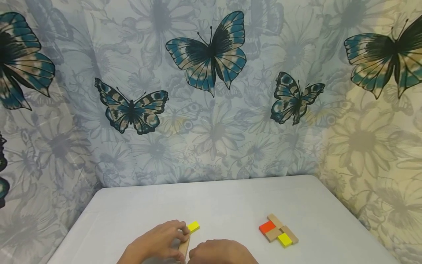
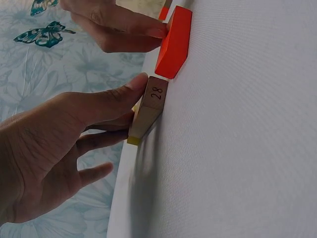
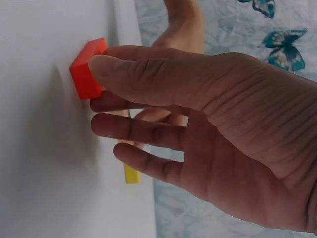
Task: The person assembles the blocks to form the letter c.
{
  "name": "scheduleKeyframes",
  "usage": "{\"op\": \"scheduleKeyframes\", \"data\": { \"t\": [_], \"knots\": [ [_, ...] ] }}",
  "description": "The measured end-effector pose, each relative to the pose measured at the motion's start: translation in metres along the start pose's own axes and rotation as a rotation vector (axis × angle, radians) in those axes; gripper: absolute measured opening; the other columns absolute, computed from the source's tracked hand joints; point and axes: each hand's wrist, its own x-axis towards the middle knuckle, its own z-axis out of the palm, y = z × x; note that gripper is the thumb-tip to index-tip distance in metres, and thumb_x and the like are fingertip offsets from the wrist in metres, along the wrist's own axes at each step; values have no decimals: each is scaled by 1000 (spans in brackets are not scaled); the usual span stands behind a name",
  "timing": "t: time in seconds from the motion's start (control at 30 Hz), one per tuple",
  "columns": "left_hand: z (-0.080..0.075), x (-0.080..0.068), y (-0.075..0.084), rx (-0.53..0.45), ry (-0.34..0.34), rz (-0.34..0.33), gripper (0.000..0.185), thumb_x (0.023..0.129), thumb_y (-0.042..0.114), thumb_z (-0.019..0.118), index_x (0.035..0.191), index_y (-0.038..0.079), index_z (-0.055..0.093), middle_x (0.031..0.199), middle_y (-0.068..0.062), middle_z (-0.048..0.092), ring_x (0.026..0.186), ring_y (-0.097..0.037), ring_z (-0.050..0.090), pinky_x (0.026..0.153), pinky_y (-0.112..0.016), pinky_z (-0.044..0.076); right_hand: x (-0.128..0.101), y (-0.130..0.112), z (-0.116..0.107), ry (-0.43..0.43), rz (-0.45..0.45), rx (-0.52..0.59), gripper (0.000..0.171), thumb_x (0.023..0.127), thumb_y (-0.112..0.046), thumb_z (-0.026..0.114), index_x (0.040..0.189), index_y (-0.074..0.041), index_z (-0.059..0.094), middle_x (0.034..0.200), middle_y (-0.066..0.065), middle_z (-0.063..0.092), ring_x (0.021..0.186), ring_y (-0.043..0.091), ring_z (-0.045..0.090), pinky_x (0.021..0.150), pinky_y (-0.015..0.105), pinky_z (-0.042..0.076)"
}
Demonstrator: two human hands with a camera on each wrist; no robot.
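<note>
At the near edge of the white worktop (image 1: 230, 201) the person's two hands meet. The right hand (image 1: 221, 253) hides what it holds in the head view, but the right wrist view shows its thumb and forefinger pinching an orange block (image 3: 88, 69) against the worktop, the other fingers (image 3: 133, 130) spread loosely below it. The left wrist view shows the same orange block (image 2: 174, 43) standing on edge, just beyond a plain wooden block (image 2: 148, 106) marked 28. The left hand (image 1: 161, 240) holds that wooden block (image 1: 184, 246) with the thumb pressed on its end and the fingers curled behind it; the number is readable only from the left wrist. A yellow block (image 1: 193, 226) lies just beyond the left hand's fingertips, touching the far end of the wooden block; the right wrist view shows only a yellow sliver (image 3: 131, 174). Further right, well apart from the hands, sits a flat cluster of blocks (image 1: 278, 231), plain wood with one orange and one yellow piece, seen only from the head. Behind the worktop hangs a butterfly-printed curtain (image 1: 211, 91).
</note>
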Motion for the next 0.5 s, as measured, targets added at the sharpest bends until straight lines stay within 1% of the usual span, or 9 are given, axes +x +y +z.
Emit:
{"op": "scheduleKeyframes", "data": {
  "t": [0.03, 0.07, 0.13, 0.17, 0.23, 0.3, 0.37, 0.43, 0.5],
  "knots": [
    [0, 0, 0, -5, -7, -8, 43, 72, 59, 61, 96, 24, 70, 105, 17, 53, 92, 1, 48, 77, -18, 45, 0, 0, 0, -11, -17, -37, 24, 83, -43, 63, 105, -37, 61, 88, -25, 53, 75, -5, 47, 67, 18, 45],
    [-1, -1, 1, -9, -13, -12, 45, 72, 59, 60, 97, 23, 70, 105, 16, 53, 92, 1, 48, 76, -18, 45, 1, -1, 0, -30, -14, -21, 25, 82, -42, 63, 107, -37, 61, 93, -26, 54, 77, -6, 48, 70, 19, 46],
    [-2, 0, 1, -12, -18, -15, 46, 73, 59, 59, 97, 22, 71, 105, 16, 53, 91, 1, 48, 76, -19, 45, 3, -1, 0, -48, -74, -70, 35, 82, -42, 64, 116, -38, 57, 103, -27, 53, 84, -9, 47, 78, 18, 45],
    [-3, 0, 1, -13, -18, -16, 46, 73, 59, 59, 98, 22, 71, 105, 15, 53, 92, 1, 48, 76, -19, 45, 4, -1, 0, -58, -83, -78, 40, 81, -43, 64, 120, -39, 54, 106, -28, 53, 86, -9, 47, 80, 18, 45],
    [-3, 0, 2, -5, -11, -7, 46, 73, 59, 58, 97, 22, 71, 105, 15, 54, 92, 0, 49, 77, -20, 46, 4, -1, 0, -49, -119, -93, 44, 83, -41, 63, 124, -39, 51, 111, -28, 51, 90, -10, 46, 83, 17, 44],
    [-3, 1, 2, 8, 0, 3, 46, 73, 59, 58, 97, 22, 71, 104, 14, 54, 92, 0, 49, 78, -20, 46, 4, -1, 0, -37, -117, -83, 43, 83, -40, 64, 124, -40, 51, 111, -29, 51, 90, -10, 46, 83, 17, 44],
    [-2, 1, 2, 11, 7, 6, 45, 73, 59, 58, 95, 22, 71, 104, 15, 54, 91, 1, 48, 77, -19, 45, 3, -2, 0, -38, -99, -69, 42, 82, -41, 64, 122, -41, 52, 108, -29, 52, 87, -8, 47, 81, 18, 45],
    [-2, 1, 2, 8, 9, 4, 43, 73, 59, 59, 94, 23, 70, 103, 15, 54, 90, 1, 48, 77, -18, 45, 2, -3, 0, -35, -97, -86, 43, 81, -42, 66, 121, -42, 51, 106, -29, 51, 86, -8, 47, 81, 18, 45],
    [-2, 1, 2, 14, 9, 6, 42, 73, 59, 59, 93, 24, 70, 103, 16, 54, 90, 1, 48, 77, -18, 44, 2, -3, -1, -56, -89, -101, 46, 79, -43, 67, 122, -43, 50, 105, -28, 52, 85, -8, 47, 81, 19, 45]
  ]
}}
